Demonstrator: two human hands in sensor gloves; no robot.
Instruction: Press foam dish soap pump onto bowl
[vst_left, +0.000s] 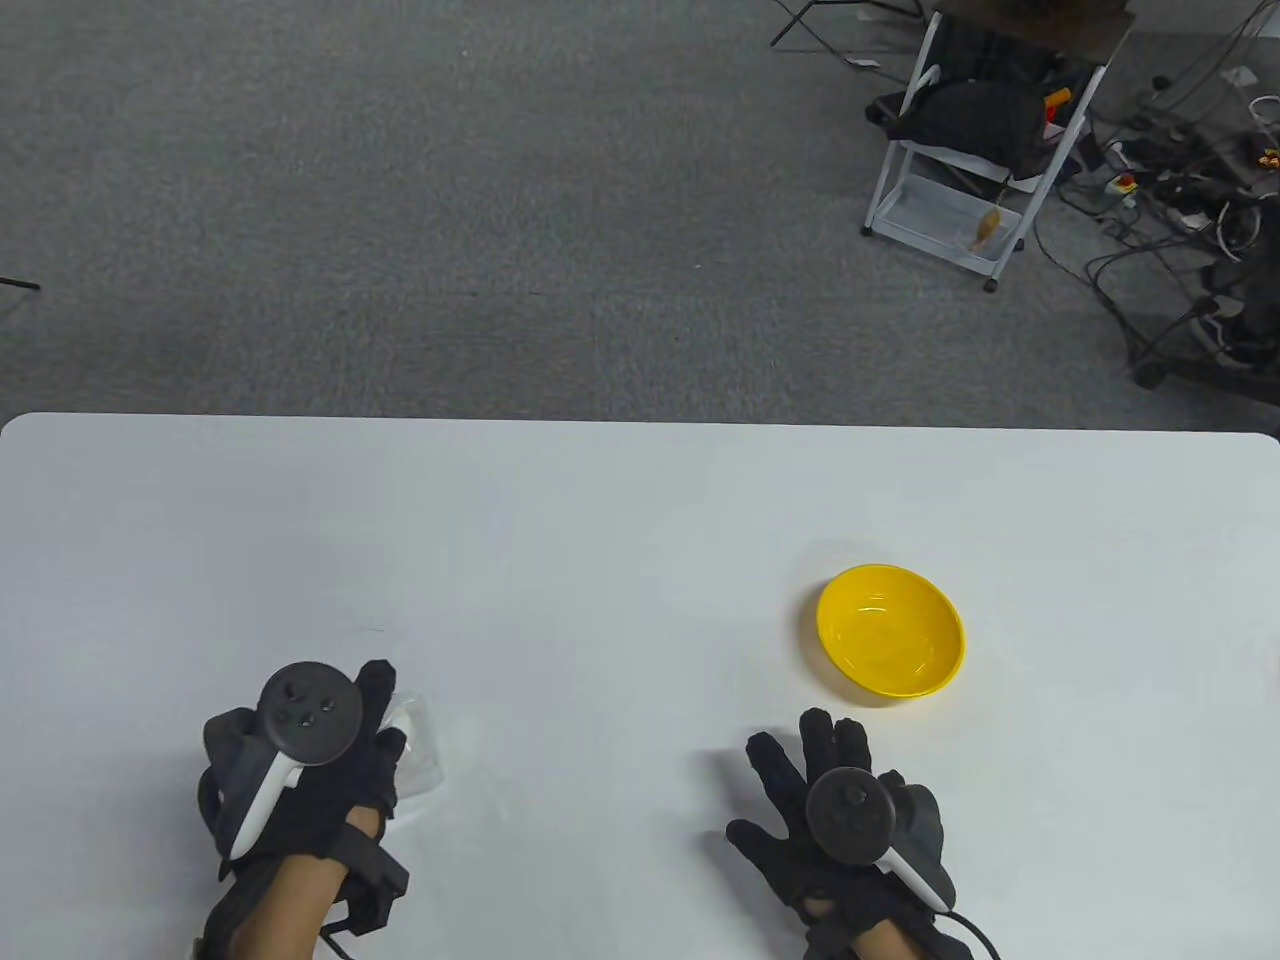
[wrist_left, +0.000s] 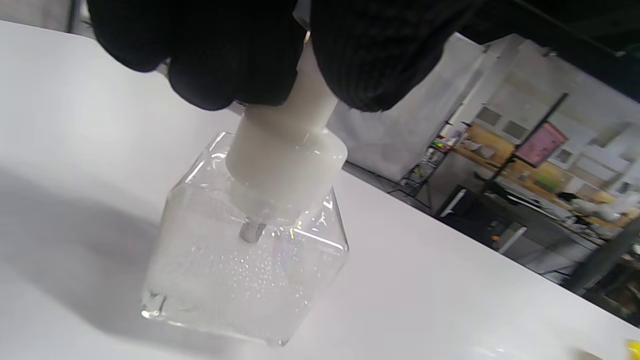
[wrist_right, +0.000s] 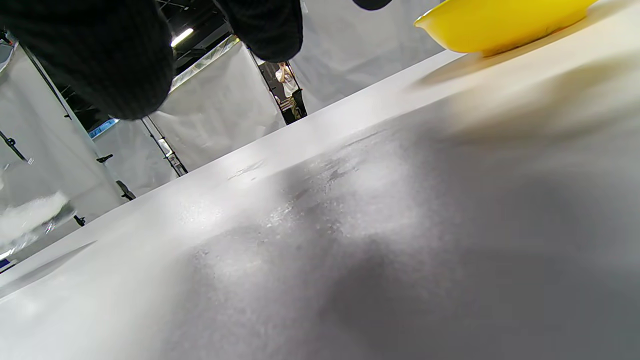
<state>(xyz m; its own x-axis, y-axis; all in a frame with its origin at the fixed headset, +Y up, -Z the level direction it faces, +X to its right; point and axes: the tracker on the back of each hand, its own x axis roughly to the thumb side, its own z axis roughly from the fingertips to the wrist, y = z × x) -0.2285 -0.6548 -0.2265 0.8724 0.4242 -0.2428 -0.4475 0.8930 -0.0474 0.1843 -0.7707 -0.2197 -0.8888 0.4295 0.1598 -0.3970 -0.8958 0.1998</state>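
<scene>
The clear soap bottle (wrist_left: 245, 260) stands on the table (vst_left: 600, 520) beneath the left hand's (vst_left: 300, 760) fingers (wrist_left: 225, 55), which grip its white pump (wrist_left: 290, 150). The yellow bowl (vst_left: 890, 630) sits empty, just beyond the right hand's (vst_left: 840, 810) spread, empty fingers (vst_left: 800, 750). No foam dispensed yet; the bottle must reach the bowl.

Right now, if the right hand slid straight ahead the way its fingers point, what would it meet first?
Probably the yellow bowl. The right hand lies flat and open on the white table, fingers aimed up and slightly left; only bare tabletop lies between, though it might pass the bowl's left rim.

One soap bottle (wrist_left: 245, 260), one bowl (vst_left: 890, 630)
</scene>
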